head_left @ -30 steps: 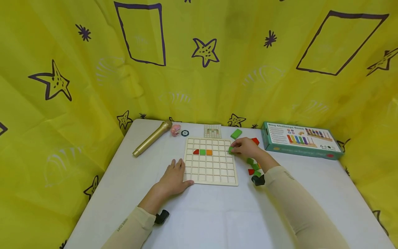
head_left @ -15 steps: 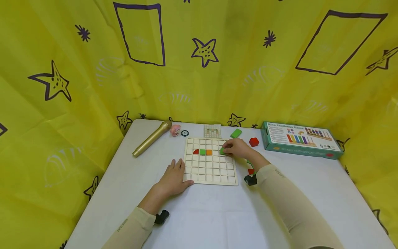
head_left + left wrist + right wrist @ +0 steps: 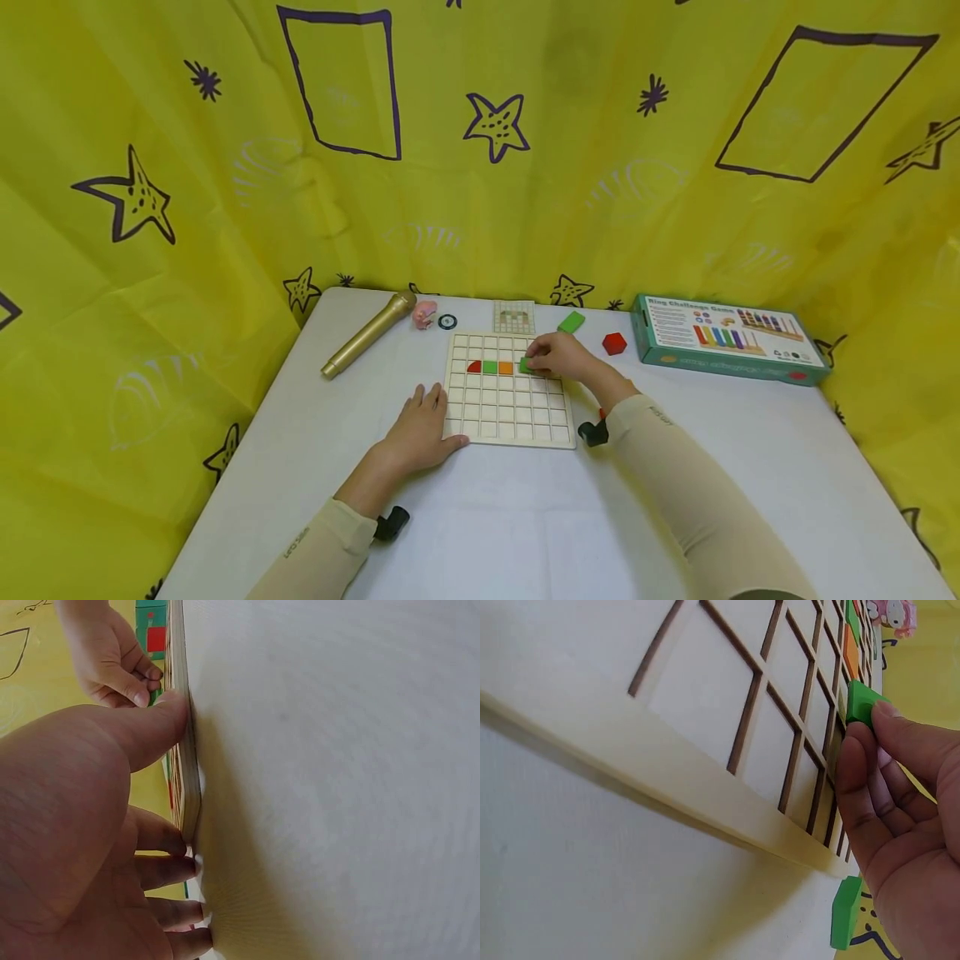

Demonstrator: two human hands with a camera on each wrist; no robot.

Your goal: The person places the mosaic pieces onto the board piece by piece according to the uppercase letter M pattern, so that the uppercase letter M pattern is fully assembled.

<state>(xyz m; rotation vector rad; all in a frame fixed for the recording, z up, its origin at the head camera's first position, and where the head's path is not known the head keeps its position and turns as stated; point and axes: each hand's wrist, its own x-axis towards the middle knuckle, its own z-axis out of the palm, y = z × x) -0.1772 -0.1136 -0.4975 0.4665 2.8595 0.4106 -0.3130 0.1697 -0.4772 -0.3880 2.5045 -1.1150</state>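
A pale wooden grid board (image 3: 510,408) lies on the white table. Its second row holds a red piece (image 3: 473,366), a green piece (image 3: 490,367) and an orange piece (image 3: 506,367). My right hand (image 3: 558,357) pinches a small green block (image 3: 526,365) just right of the orange piece, low over the board; the right wrist view shows the green block (image 3: 861,703) at my fingertips (image 3: 889,712). My left hand (image 3: 418,427) rests flat on the table against the board's left front corner, its thumb (image 3: 161,720) touching the board's edge (image 3: 187,772).
A gold microphone (image 3: 367,333), a pink toy (image 3: 424,313) and a small ring (image 3: 447,321) lie at the back left. A pattern card (image 3: 513,317), a green block (image 3: 571,322), a red block (image 3: 613,343) and a teal game box (image 3: 727,337) sit behind and right. Yellow cloth surrounds the table.
My right hand has carried the green block leftward from the board's right edge to the cell beside the orange piece. The left hand has stayed put.
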